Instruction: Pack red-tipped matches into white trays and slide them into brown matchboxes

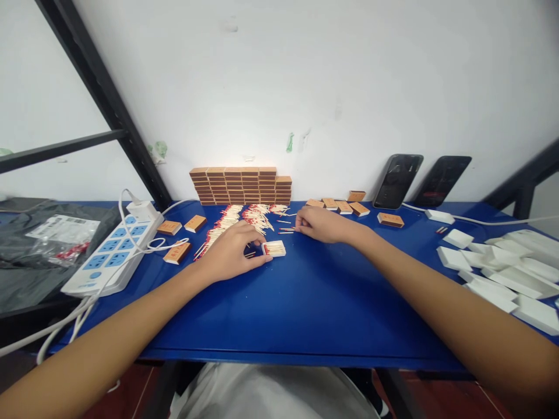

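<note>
My left hand (233, 250) is closed on the left end of a small white matchbox tray (279, 249), with thumb and fingertips on its sides. Matchsticks (274, 248) with red heads lie inside that tray. To its upper right, my right hand (318, 224) is pinched at the right ends of a few matchsticks (286, 231), close above the table; its fingertips partly hide them. Loose red-headed matches (257, 220) are spread in heaps behind and left of my left hand, which covers some of them.
Stacked matchboxes (240, 186) stand against the wall. More boxes lie left (177, 252) and right (391, 220). A power strip (109, 256) with cables sits left. Two phones (397, 181) lean at the back right, near a pile of white trays (506, 262) on the blue table (305, 314).
</note>
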The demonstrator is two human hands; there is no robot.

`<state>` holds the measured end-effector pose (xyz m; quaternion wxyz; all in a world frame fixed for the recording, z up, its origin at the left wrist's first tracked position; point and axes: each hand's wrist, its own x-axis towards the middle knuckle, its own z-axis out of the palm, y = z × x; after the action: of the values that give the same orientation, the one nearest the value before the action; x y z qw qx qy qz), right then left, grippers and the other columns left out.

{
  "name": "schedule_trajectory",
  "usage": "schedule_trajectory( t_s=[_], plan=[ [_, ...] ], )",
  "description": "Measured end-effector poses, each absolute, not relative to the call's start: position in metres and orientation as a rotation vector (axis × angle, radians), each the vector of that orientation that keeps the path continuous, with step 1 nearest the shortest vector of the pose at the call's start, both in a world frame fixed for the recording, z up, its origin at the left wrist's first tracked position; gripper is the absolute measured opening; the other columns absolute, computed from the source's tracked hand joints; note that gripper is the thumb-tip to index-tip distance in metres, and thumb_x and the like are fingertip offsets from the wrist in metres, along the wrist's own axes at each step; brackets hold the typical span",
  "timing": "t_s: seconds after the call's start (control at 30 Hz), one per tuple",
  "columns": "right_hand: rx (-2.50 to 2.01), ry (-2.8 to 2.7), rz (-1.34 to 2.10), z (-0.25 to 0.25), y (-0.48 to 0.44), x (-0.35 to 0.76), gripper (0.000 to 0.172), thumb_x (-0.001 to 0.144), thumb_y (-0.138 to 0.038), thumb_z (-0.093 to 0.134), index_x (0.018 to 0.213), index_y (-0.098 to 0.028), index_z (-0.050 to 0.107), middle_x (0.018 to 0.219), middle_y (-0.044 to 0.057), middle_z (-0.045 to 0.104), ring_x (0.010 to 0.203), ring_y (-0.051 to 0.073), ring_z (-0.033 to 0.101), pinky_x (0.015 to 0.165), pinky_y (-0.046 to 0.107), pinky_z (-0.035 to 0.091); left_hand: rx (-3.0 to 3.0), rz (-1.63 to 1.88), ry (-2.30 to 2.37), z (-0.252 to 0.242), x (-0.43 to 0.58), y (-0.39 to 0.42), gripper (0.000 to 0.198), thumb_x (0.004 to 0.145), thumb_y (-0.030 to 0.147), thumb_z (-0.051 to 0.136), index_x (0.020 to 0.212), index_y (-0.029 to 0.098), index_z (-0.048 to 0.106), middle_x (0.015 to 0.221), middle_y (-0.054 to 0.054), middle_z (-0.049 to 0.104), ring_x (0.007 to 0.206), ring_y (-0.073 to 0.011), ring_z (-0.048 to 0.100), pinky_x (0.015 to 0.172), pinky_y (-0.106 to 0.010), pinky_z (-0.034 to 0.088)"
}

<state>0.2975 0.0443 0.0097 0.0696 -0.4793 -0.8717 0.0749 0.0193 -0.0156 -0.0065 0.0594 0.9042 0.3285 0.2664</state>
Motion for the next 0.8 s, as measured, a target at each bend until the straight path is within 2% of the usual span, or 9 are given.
schedule_trajectory(
  t_s=[0.13, 0.33, 0.47, 0.7, 0.8],
  plan=[
    [-1.491, -2.635, 0.218, 0.010, 0.044, 0.298, 0.012, 0.098, -0.024, 0.064, 0.091, -0.017, 0.071, 0.096, 0.011, 0.076, 0.086, 0.022, 0.066, 0.071, 0.030, 0.043, 2.736, 0.794, 1.003, -0.006, 0.019, -0.016, 0.021, 0.091, 0.042, 0.079, 0.094, 0.022, 0.072, 0.094, -0.005, 0.073, 0.091, -0.0243, 0.065, 0.083, -0.039, 0.051],
    [-1.455, -2.625, 0.253, 0.013, 0.042, 0.298, 0.016, 0.101, -0.024, 0.060, 0.090, -0.017, 0.071, 0.100, 0.012, 0.077, 0.092, 0.024, 0.067, 0.076, 0.031, 0.045, 2.735, 0.794, 1.002, -0.007, 0.019, -0.016, 0.021, 0.090, 0.040, 0.080, 0.094, 0.022, 0.071, 0.094, -0.005, 0.073, 0.092, -0.0241, 0.065, 0.083, -0.039, 0.050],
    [-1.345, -2.595, 0.247, 0.010, 0.038, 0.291, 0.016, 0.100, -0.017, 0.057, 0.090, -0.017, 0.069, 0.099, 0.011, 0.076, 0.092, 0.023, 0.066, 0.079, 0.031, 0.044, 2.738, 0.797, 0.995, -0.008, 0.019, -0.015, 0.022, 0.090, 0.042, 0.080, 0.095, 0.022, 0.071, 0.095, -0.005, 0.073, 0.092, -0.0242, 0.065, 0.084, -0.039, 0.050],
    [-1.281, -2.622, 0.248, 0.001, 0.038, 0.286, 0.006, 0.097, -0.023, 0.066, 0.095, -0.017, 0.067, 0.098, 0.010, 0.071, 0.086, 0.021, 0.062, 0.072, 0.030, 0.039, 2.748, 0.801, 0.995, -0.008, 0.019, -0.015, 0.022, 0.091, 0.043, 0.078, 0.095, 0.022, 0.072, 0.094, -0.005, 0.073, 0.090, -0.0243, 0.063, 0.082, -0.039, 0.050],
    [-1.281, -2.616, 0.260, 0.000, 0.039, 0.286, 0.008, 0.097, -0.025, 0.065, 0.096, -0.017, 0.067, 0.098, 0.009, 0.070, 0.086, 0.021, 0.061, 0.072, 0.029, 0.039, 2.751, 0.803, 0.985, -0.009, 0.018, -0.014, 0.024, 0.091, 0.044, 0.078, 0.096, 0.022, 0.072, 0.094, -0.005, 0.072, 0.090, -0.0241, 0.063, 0.081, -0.038, 0.049]
  ],
)
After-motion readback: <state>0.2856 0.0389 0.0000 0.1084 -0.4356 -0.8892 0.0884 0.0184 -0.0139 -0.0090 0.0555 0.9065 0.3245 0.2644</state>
